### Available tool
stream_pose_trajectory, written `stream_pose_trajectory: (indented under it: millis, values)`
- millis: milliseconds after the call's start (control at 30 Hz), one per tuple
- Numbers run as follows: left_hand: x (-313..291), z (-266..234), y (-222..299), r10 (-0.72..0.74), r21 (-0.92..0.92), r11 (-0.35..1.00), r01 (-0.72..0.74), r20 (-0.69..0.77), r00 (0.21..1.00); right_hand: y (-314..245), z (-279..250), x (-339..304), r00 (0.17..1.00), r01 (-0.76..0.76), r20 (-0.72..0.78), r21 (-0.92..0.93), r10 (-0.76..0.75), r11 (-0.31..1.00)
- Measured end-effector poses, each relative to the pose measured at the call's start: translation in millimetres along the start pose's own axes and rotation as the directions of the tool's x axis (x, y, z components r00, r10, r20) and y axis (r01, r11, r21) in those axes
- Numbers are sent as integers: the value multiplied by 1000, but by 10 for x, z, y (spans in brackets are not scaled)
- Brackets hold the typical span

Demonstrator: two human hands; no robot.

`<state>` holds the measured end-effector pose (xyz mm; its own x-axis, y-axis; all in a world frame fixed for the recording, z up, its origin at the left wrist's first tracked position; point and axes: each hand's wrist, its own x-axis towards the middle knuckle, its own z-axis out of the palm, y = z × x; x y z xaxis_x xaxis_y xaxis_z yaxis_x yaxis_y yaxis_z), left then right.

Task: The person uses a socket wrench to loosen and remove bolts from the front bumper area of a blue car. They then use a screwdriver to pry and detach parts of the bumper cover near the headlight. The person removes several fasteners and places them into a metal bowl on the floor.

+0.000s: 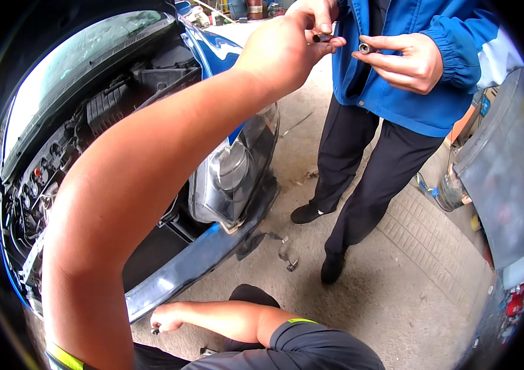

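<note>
My left arm stretches up from the lower left across a car's open front. At its end my left hand [278, 52] closes its fingers around a small dark cylindrical piece [321, 38], perhaps a socket. Other fingers overlap mine at the top edge; whose they are is hard to separate. Facing me, a person in a blue jacket [397, 111] holds a short metal socket [365, 48] in one hand [413, 58]. Low in the picture, my right hand [167, 317] is closed around a small metal thing [155, 331], mostly hidden, beside the bumper.
The engine bay [105, 108] lies exposed under the raised hood, with a headlight [228, 176] and a bumper beam [178, 271] at its front. A small metal part [291, 266] lies on the concrete floor. At the right stands a grey panel [499, 166] near a bucket [453, 190].
</note>
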<state>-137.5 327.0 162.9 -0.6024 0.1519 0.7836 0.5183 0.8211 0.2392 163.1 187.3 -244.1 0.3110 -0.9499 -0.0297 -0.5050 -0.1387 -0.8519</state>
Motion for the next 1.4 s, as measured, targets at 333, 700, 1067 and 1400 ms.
stream_pose_trajectory:
  millis: [333,700,1067,1400]
  values:
    - [105,153,-2,-28,-12,999,30,93,995,148,68,26,1000,-4,12,-15,4,1000]
    - [-561,-417,-73,-129,-431,883,183,151,980,-234,-236,-295,981,170,-130,189,-147,967]
    - [-2466,-2037,-397,-579,-521,623,583,193,792,-720,-993,-861,376,529,-926,246,36,812]
    - [-3875,-2137,-449,-797,-660,275,700,251,550,-845,-1176,-732,17,343,-978,-187,-206,920]
